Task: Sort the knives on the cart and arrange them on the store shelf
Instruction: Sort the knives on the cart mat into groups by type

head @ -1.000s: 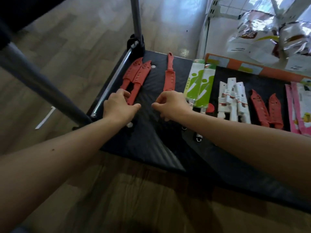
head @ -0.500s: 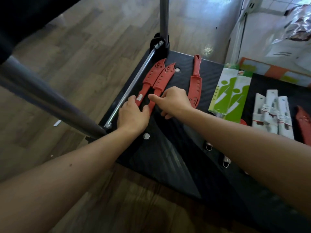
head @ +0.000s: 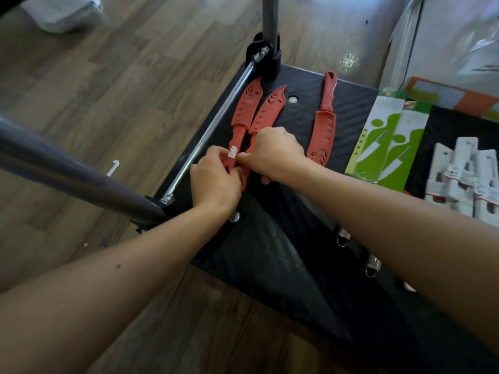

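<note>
Holds the first red knife [head: 245, 109] by its handle with the left hand [head: 216, 182], fingers curled round the lower end, thumb up beside a small white label [head: 232, 151] stuck on the grip. Covers the handle of the second red knife [head: 267, 110] with the right hand [head: 272, 155], knuckles up and fingers bent under, one fingertip touching the first handle just beside the label. Cannot tell whether that hand truly grips anything, since the palm hides the contact. Both knives flat on the cart [head: 270, 252], side by side and nearly touching, sheathed blades pointing away from the fingers, handle ends between the two hands. Right of the right-hand fingers and apart from them, a third red knife [head: 324, 125] turned the other way, handle far and tip near. Sheaths of matte red plastic, curved to a point, pierced with rows of round and crescent holes. Cart deck black with a fine woven-looking pattern, and a shiny metal rail [head: 216, 122] along the edge just left of the left-hand fingers. Well right of both hands, flat green-and-white card packs [head: 388, 141] printed with knife outlines, then white packs [head: 464, 174] bunched together. Under it all, a grey-brown wood-plank floor [head: 108, 90].
</note>
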Demonstrator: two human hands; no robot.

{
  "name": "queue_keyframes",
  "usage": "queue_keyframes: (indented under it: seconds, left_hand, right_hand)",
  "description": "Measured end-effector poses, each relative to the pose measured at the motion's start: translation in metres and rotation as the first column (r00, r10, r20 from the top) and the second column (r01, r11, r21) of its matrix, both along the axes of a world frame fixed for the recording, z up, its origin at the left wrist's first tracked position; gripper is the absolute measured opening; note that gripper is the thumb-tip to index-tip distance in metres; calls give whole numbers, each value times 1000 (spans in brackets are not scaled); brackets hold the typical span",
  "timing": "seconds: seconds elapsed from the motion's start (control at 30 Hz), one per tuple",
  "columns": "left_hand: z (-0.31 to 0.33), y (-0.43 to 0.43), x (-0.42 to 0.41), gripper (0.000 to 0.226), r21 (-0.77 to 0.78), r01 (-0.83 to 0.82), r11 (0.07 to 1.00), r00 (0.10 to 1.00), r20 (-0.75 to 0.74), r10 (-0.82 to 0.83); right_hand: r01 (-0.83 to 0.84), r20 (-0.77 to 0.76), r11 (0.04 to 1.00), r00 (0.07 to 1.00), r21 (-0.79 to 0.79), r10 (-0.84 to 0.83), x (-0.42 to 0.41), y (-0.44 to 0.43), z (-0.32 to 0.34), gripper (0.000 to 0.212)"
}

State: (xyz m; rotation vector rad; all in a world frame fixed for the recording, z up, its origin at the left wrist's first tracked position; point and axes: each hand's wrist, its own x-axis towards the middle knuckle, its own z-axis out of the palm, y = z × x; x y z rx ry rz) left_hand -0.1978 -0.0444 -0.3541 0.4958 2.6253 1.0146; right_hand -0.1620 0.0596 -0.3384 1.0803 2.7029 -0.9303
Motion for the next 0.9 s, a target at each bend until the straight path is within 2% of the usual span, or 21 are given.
queue_keyframes:
  seconds: [0.1,0.17,0.27,0.33,0.4,0.47,0.57,0.7,0.9]
  left_hand:
    - [2,4,-3,35,-4,-54,999,996,72,54]
    - [4,6,-5,36,-32,-65,997,992,103,68]
    - [4,7,-5,26,-31,-46,998,979,197,51]
    - [5,6,-4,18,64,-63,996,939,343,37]
    - [5,5,-1,19,138,-111,984,883,469,34]
    - [6,6,6,21,150,-136,979,847,531,36]
    - [11,9,19,15,157,-124,980,840,543,19]
    - [26,17,33,18,185,-95,978,858,514,-14]
    - [48,33,59,16,220,-10,975,881,464,-95]
  right_hand:
    - [-63,30,997,998,48,61,7,3,5,40]
    - [-72,49,997,996,20,70,12,4,8,37]
    - [4,57,994,998,-112,3,21,8,9,35]
    - [86,48,962,996,-258,-76,25,11,10,32]
    - [149,17,907,988,-393,-155,30,15,11,27]
    - [162,-16,870,982,-465,-191,36,18,12,20]
    - [132,-66,860,980,-493,-188,48,21,13,17]
    - [148,-110,811,961,-566,-252,68,26,19,21]
    - [175,-134,829,949,-532,-287,104,37,42,19]
